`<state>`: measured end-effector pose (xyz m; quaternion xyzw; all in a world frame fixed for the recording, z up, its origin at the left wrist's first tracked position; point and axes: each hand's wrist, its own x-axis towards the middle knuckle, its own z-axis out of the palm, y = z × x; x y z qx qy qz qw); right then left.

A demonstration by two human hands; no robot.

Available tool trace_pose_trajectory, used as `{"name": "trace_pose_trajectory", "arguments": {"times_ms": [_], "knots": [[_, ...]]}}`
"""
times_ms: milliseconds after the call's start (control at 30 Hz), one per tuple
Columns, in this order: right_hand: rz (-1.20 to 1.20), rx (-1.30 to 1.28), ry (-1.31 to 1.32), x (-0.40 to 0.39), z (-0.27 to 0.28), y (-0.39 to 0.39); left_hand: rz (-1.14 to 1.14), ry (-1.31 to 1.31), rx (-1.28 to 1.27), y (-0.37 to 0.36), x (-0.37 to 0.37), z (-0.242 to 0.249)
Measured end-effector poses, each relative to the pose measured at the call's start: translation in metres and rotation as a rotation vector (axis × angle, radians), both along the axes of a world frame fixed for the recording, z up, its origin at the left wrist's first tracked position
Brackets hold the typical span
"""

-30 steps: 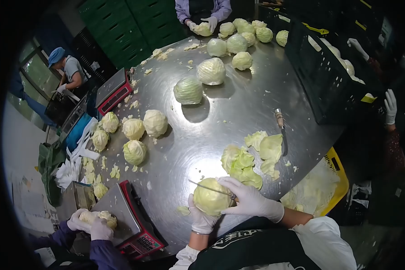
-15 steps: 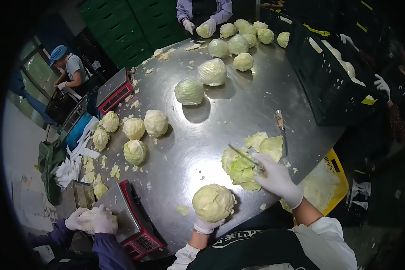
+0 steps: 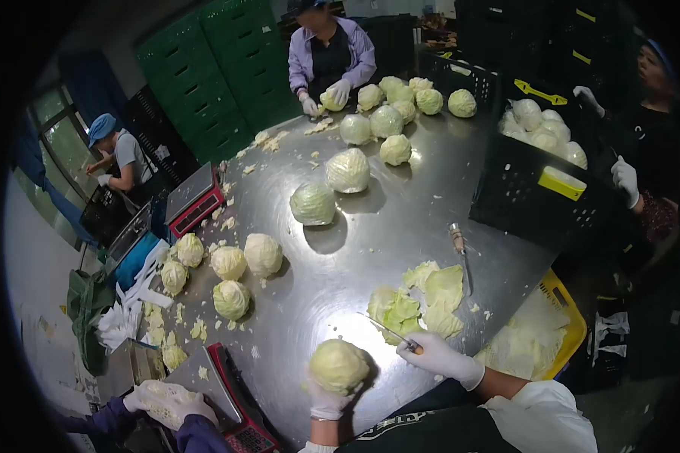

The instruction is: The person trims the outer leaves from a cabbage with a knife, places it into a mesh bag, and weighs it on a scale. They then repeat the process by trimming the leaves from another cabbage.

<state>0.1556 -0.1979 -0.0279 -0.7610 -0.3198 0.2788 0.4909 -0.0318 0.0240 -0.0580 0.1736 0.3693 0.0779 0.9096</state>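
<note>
Two gloved hands are working at the near edge of the steel bench (image 3: 400,196). The left hand (image 3: 326,400) is cupping a trimmed cabbage head (image 3: 338,365) from below, fingers closing against its near side; the head is resting on the bench just in front of the person. The right hand (image 3: 442,358) is closing its grip around the handle of a knife (image 3: 391,334), whose thin blade is pointing up and left over a heap of loose outer leaves (image 3: 419,300).

For clean trimming, judging from this position, the head is best kept steady with the left hand seated low, and the blade kept angled away from the supporting fingers. Loose leaves are best kept to the right, where a yellow bin (image 3: 557,317) is hanging at the bench edge.

At the lower left, another person's gloved hands (image 3: 166,404) are holding a netted cabbage beside a red-edged scale (image 3: 234,411). A second knife (image 3: 461,253) is lying unattended beyond the leaves. Mid-bench, several heads are sitting apart, with a cluster of four (image 3: 223,272) to the left. Farther off, a black crate (image 3: 529,189) is holding more heads, and a person in a purple top (image 3: 329,57) is trimming at the far end.
</note>
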Motion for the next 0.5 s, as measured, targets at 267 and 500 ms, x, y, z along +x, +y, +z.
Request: {"name": "trace_pose_trajectory", "arguments": {"times_ms": [267, 500], "knots": [[-0.093, -0.13, 0.467, -0.038, 0.012, -0.041, 0.757, -0.238, -0.093, 0.142, -0.016, -0.011], [0.01, 0.008, 0.677, -0.069, -0.06, -0.073, 0.415, -0.184, 0.396, 0.131, 0.073, 0.025]]}}
